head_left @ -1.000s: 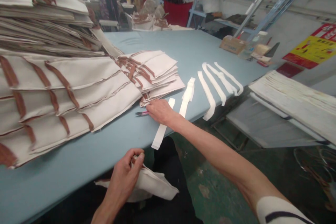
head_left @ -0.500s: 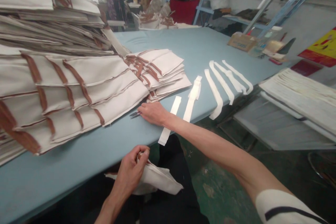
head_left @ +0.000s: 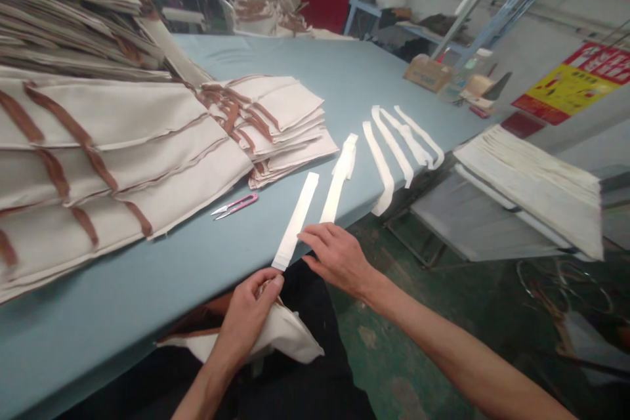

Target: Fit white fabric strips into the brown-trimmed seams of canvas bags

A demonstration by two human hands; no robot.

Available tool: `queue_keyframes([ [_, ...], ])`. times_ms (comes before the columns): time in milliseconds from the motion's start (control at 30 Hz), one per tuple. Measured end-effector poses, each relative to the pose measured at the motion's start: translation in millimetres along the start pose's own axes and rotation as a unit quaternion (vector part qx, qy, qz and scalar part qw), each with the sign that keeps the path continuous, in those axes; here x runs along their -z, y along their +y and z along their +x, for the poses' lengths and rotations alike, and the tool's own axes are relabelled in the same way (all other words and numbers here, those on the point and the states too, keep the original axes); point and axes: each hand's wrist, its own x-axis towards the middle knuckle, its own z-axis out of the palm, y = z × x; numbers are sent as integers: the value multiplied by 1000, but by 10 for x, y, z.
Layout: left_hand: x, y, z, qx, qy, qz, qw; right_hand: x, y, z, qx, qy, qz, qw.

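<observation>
Beside the table (head_left: 147,269), the left hand (head_left: 243,321) hides where it pinches white canvas (head_left: 280,341).

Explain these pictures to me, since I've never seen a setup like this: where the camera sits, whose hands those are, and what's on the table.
All these pictures come from one camera worn on a person's head, looking forward and down, so the two arms you see are that person's own. There is no machine. The left hand grips a folded cream canvas piece just below the table edge. The right hand is open, its fingers next to a white fabric strip. On the blue-covered table lie stacks of cream canvas pieces with brown straps, more white strips, and pink-handled thread snips.
</observation>
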Motion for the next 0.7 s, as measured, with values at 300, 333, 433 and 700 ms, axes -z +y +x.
queue_keyframes([
  [300, -241, 181, 11, 13, 121, -7, 993, -236, -102, 112, 4, 40, 35, 999],
  [333, -216, 227, 3, 13, 127, -2, 992, -230, -124, 137, 1, 45, 40, 998],
  [433, -68, 341, -3, 17, 135, 19, 991, -217, -212, 228, -7, 57, 60, 997],
  [700, 297, 349, 41, 49, 164, 42, 984, -268, -274, 405, -50, 74, 108, 990],
])
